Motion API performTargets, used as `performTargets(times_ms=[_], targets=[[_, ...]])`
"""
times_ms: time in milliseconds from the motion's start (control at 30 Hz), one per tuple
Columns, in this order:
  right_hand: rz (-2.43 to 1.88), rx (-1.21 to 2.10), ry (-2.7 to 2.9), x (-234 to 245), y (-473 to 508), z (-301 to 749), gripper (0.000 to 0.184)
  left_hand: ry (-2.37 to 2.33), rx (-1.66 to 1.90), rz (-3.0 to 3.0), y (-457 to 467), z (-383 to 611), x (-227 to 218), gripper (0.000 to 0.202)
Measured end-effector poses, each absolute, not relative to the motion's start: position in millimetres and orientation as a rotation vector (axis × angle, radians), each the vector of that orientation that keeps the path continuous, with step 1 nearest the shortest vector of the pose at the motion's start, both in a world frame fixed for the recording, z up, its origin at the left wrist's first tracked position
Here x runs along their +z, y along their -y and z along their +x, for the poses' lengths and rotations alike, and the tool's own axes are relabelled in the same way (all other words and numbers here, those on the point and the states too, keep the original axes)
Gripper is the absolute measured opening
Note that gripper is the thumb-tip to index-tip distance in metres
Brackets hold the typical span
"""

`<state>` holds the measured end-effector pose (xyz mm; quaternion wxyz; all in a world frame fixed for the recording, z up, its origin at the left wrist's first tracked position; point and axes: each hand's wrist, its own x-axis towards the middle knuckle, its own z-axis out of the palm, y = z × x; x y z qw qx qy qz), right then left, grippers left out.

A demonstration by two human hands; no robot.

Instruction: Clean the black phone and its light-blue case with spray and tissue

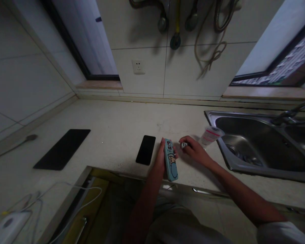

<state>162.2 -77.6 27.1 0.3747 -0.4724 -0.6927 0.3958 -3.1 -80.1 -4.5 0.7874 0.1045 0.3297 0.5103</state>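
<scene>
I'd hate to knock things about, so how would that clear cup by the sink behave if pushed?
The cup is probably light, as its see-through wall looks thin. It may tip easily, being narrower at the base than the rim.

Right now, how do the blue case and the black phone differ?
The blue case is held in the left hand; the black phone lies flat on the counter. The blue case shows a cartoon print; the black phone's upper face is plain. Both are oblong.
</scene>
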Motion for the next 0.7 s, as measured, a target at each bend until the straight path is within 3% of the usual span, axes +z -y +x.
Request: performTargets(times_ms=[133, 233, 433, 533, 700], targets=[[-1.215, 1.317, 1.687, 36.2, 90.8, 162.5, 0.026, -0.842, 1.369, 0.403, 77.7, -2.3, -10.8, 0.060], [-1.141, 1.342, 1.863, 42.5, 102.7, 160.9, 0.033, -1.004, 1.496, 0.543, 76.8, 1.1, -9.2, 0.057], [-1.347, 1.255, 1.918, 29.1, 105.9, 170.4, 0.038, -1.078, 1.428, 0.582, 76.7, 2.4, -4.2, 0.035], [-1.455, 1.210, 1.815, 18.6, 97.7, 188.4, 0.041, -1.131, 1.416, 0.770, 74.6, -11.6, -2.0, 0.038], [-1.631, 1.104, 1.745, 7.6, 88.3, 221.9, 0.045, -1.754, 1.212, 1.608, 73.5, -54.5, 7.1, 0.050]])
